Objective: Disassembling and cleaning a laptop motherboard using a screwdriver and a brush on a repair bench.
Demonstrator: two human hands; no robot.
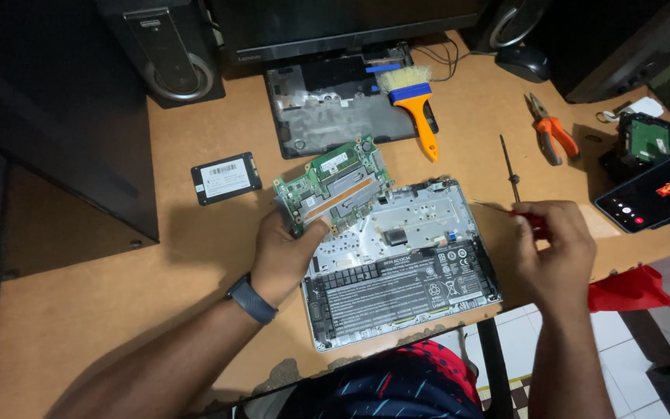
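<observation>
My left hand (287,256) grips a green laptop circuit board (335,185) by its lower left corner and holds it tilted above the opened laptop base (397,268). The base lies with its black battery toward me and a silver inner frame behind it. My right hand (558,247) is closed on a thin tool with a red handle (523,216); its fine metal tip points left over the base's right edge. A dark band sits on my left wrist.
Behind the base lie a black laptop bottom cover (327,109) and an orange-handled brush (419,105). A small black drive (226,178) sits to the left, a screwdriver (510,167), orange pliers (550,128), a mouse (523,62), a hard drive (649,140) and a phone (653,194) to the right. Speakers stand at the back.
</observation>
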